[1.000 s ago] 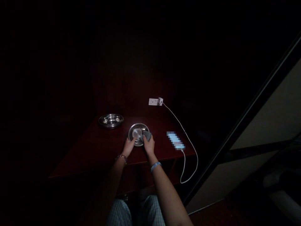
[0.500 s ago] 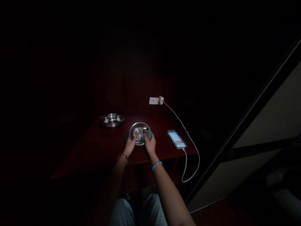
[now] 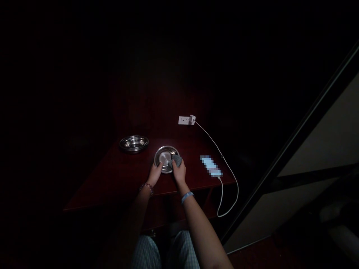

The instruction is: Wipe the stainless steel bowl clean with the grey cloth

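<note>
Item: checked trousers (image 3: 146,252), your knees showing below the desk edge.

Item: blue wristband (image 3: 187,197), circling your right wrist; beaded bracelet (image 3: 146,188), circling your left.

Item: left hand (image 3: 155,175), yours, grasping the near-left rim of the metal dish (image 3: 165,158), thumb lying over the inside.

Item: right hand (image 3: 179,173), yours, gripping the grey cloth (image 3: 176,161) and pressing it against the dish's inner right side. The dish is sitting tilted toward you over the near part of the red desk (image 3: 112,179); whether it is touching the desktop, you cannot tell from here.

Change: compared with half a second ago, hands, dish and cloth are showing almost no shift, so the work is seemingly staying on that one patch.

Item: phone (image 3: 211,166), blurred out, lying to the right of the dish, with a white cable (image 3: 237,190) looping past the desk edge.

Item: stacked metal dishes (image 3: 134,144), standing farther back on the left, apart from yours.

Item: wall socket (image 3: 183,120), holding a white charger (image 3: 192,119) at the back.
</note>
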Motion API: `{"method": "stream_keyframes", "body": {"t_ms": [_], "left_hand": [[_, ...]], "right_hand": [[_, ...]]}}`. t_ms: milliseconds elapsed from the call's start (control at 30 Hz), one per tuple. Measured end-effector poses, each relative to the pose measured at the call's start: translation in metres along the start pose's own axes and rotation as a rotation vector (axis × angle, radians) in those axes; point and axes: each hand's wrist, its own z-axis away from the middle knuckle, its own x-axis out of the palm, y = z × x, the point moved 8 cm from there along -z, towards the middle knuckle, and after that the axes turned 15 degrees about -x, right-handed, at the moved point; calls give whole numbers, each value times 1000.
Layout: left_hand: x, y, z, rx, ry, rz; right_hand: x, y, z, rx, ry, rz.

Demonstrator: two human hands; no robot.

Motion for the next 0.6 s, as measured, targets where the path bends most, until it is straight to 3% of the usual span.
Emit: {"method": "stream_keyframes", "body": {"t_ms": [233,433,600], "left_hand": [[2,4,3,3,-18,3],[9,7,7,-9,-124,50],[2,7,3,23,-114,134]], "right_hand": [[0,1,0,-14,-5,2],[0,3,-1,-18,14,-40],[11,0,0,-42,-94,-62]]}}
